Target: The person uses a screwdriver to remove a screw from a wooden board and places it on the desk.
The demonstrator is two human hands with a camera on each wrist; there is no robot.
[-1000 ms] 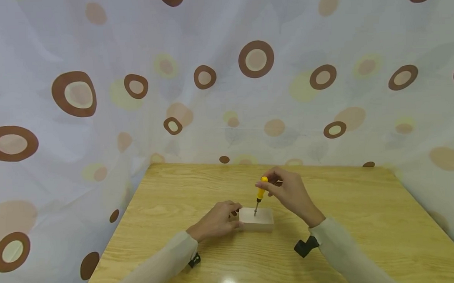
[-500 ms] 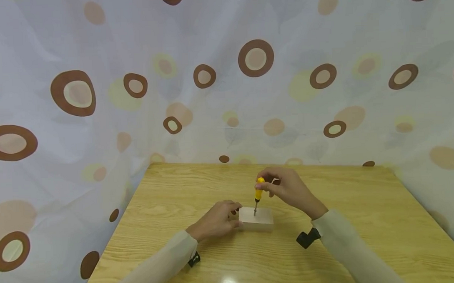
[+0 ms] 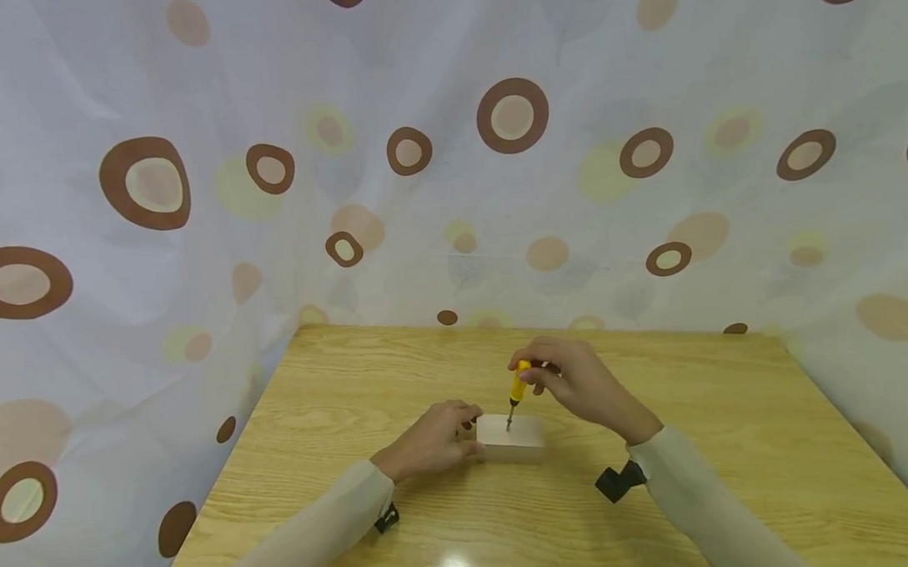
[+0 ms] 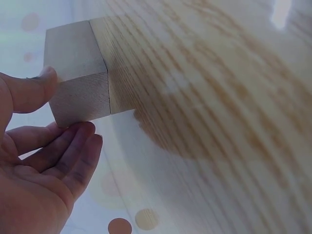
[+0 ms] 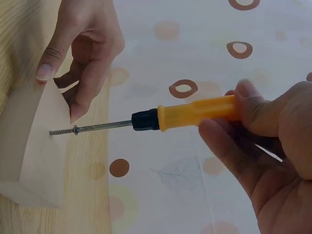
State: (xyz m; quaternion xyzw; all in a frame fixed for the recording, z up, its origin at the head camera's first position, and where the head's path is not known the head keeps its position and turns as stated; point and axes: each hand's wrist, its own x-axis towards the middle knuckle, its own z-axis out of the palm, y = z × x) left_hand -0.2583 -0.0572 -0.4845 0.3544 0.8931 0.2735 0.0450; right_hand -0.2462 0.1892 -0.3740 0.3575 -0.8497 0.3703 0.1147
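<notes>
A pale wooden block [image 3: 523, 438] lies flat on the table. My left hand [image 3: 437, 438] holds its left end, thumb on the near side and fingers on the far side; the left wrist view shows the thumb against the block's edge [image 4: 80, 53]. A screw [image 5: 63, 131] stands in the block's top face, much of its thread exposed. The tip of a screwdriver [image 5: 185, 114] with a yellow handle and black collar meets the screw head. My right hand [image 3: 578, 383] pinches the handle's top end between thumb and fingers, the shaft leaning slightly right.
The wood-grain table [image 3: 367, 370] extends around the block on all sides. Behind it and along both sides hangs a white curtain [image 3: 451, 192] with brown and yellow circles. Black straps with camera mounts [image 3: 620, 481] sit at the wrists.
The screwdriver's handle has tipped slightly and my right hand's fingers have shifted round it, with the wrist moving a little right. My left hand and the block stay nearly still.
</notes>
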